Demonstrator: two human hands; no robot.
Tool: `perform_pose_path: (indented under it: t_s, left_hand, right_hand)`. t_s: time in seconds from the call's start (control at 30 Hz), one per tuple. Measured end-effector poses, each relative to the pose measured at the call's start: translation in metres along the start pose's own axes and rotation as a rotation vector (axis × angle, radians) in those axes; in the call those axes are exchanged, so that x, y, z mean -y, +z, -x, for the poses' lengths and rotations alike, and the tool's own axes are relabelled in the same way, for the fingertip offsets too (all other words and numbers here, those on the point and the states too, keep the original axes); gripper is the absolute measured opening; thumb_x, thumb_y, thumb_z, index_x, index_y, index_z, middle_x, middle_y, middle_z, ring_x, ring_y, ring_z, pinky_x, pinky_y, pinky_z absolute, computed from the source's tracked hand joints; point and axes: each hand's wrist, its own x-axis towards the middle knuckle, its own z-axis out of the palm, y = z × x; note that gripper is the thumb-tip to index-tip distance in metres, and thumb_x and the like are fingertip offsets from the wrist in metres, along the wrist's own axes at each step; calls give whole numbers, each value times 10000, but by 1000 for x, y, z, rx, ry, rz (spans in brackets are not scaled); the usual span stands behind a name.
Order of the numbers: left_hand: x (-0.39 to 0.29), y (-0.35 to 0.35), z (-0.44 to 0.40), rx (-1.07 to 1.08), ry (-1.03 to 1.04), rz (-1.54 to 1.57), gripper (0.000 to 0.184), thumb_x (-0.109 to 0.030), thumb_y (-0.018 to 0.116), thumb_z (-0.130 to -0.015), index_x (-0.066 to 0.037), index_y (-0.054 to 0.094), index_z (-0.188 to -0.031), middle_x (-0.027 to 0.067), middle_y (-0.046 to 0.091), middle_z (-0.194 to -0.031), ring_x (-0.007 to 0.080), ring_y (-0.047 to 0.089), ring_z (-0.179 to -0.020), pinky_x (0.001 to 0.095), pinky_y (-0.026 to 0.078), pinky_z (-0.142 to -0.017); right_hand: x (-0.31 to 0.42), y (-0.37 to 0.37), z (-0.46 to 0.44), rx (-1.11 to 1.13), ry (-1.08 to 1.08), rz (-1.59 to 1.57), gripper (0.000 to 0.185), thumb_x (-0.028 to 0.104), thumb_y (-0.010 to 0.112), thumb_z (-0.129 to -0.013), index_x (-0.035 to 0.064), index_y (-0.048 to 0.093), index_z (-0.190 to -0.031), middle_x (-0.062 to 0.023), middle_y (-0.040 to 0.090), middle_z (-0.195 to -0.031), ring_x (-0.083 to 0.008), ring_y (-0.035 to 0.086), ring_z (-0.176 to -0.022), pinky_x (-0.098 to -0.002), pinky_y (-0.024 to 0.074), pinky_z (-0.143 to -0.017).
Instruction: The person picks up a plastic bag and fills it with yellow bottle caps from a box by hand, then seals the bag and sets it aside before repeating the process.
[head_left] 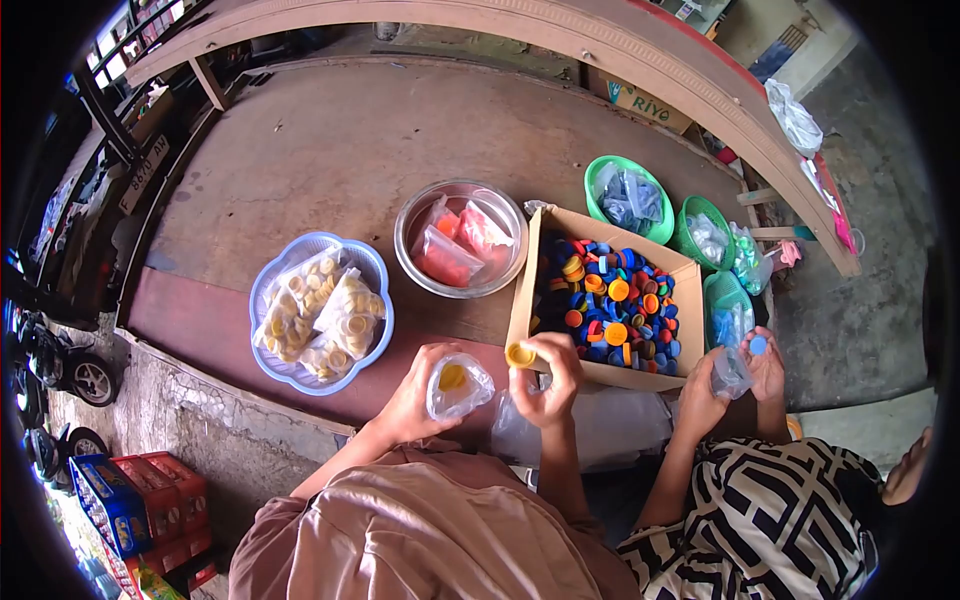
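Observation:
My left hand [418,398] is wrapped round a clear plastic bag [462,388], its mouth held wide, with yellow bottle caps inside. Between the thumb and fingers of my right hand [550,385] is a yellow bottle cap [520,354], held just right of the bag and apart from it. Close beyond my right hand stands a cardboard box [690,320] full of loose caps in blue, orange, yellow and red. More clear plastic [610,425] lies under and right of my right wrist.
A blue basket [375,262] holds bags of pale yellow caps. A metal bowl [405,225] contains bags of red and orange pieces. Green baskets [592,180] with filled bags stand right of the box. Beside me, a co-worker's hands [705,395] hold a bag and a light blue cap.

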Motion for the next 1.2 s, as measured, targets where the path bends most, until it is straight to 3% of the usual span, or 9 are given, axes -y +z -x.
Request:
perform_pose_path:
  t_s: [0.13,0.23,0.47,0.6,0.87,0.93,1.03,1.1,1.2]
  left_hand:
    - [0,0,2,6,-32,20,822,-102,773,-565,-20,327,-1250,185,418,-1209,363,427,-1124,429,356,-971]
    - [6,1,4,115,-48,-205,815,-139,772,-576,-18,328,-1249,179,418,-1224,364,416,-1138,472,295,-1022]
    - [4,-1,3,150,-37,-207,814,-175,772,-587,-16,326,-1249,171,423,-1232,361,405,-1152,492,245,-1046]
    - [1,-5,2,46,-70,-128,815,-106,779,-565,-16,339,-1246,181,430,-1171,346,453,-1096,416,376,-945]
    - [1,0,-3,-4,-137,-14,800,-110,764,-580,-11,335,-1248,188,429,-1169,355,449,-1099,399,382,-935]
    - [1,3,-4,4,-143,-14,797,-111,763,-585,-13,335,-1249,189,430,-1163,356,449,-1100,399,384,-934]
    - [4,5,-6,22,-103,-7,792,-114,762,-592,-17,334,-1252,188,428,-1159,354,448,-1103,397,384,-935]
    - [4,3,-7,26,-97,10,787,-116,760,-596,-17,335,-1251,188,425,-1162,354,446,-1107,396,382,-936]
    - [-1,2,-5,38,-154,7,778,-121,757,-604,-12,331,-1245,190,417,-1175,354,441,-1110,392,377,-941]
  right_hand:
    - [-43,-17,-4,97,273,234,191,32,639,-693,24,599,-879,-117,574,-858,-253,570,-758,-340,464,-699]
    - [-75,-30,-14,248,381,375,328,110,706,-680,28,588,-975,-133,590,-905,-280,582,-813,-356,469,-718]
    - [-187,-20,-45,253,222,618,415,109,724,-648,35,562,-1022,-147,581,-975,-334,558,-911,-401,452,-805]
    - [-209,-15,-37,132,209,544,388,93,708,-648,47,568,-1007,-138,590,-945,-328,560,-897,-407,451,-804]
    - [-100,-9,-18,-241,337,-205,276,35,670,-710,11,553,-959,-96,587,-912,-160,560,-820,-289,449,-732]
    - [-68,6,4,-33,351,-370,279,84,687,-655,22,568,-900,-94,570,-869,-168,549,-787,-281,440,-718]
    - [-6,24,10,457,-15,-38,278,228,710,-667,50,613,-858,-88,550,-950,-208,555,-821,-319,444,-724]
    - [3,22,8,477,-33,100,335,278,702,-686,52,641,-927,-102,534,-976,-210,542,-835,-328,428,-765]
    - [-16,-2,-9,391,208,-142,410,311,696,-714,41,626,-1014,-131,529,-976,-252,540,-884,-368,436,-769]
